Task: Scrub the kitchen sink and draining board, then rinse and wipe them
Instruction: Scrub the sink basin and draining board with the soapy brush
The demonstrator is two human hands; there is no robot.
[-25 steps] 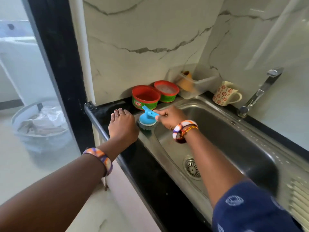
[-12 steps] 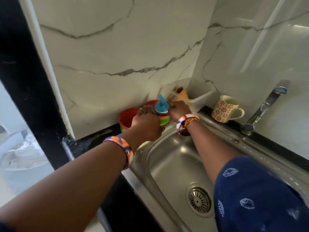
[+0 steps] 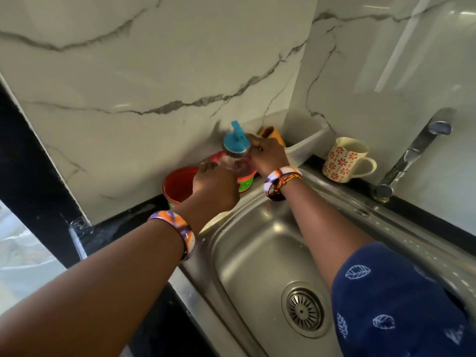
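A: Hands? Right hand (image 3: pixel 268 155) grips blue scrub brush (image 3: pixel 235 143) over far-left red tub (image 3: pixel 243 176).
B: I log left hand (image 3: pixel 216 188) curled there, contents unclear; steel sink (image 3: pixel 257 256) below.

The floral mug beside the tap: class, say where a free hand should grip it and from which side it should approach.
Grip the floral mug by its loop handle. The mug stands upright on the ledge behind the sink, and the handle sticks out on the tap side, so come in from that side. The plastic tub crowds its other flank, so that side probably gives less room.
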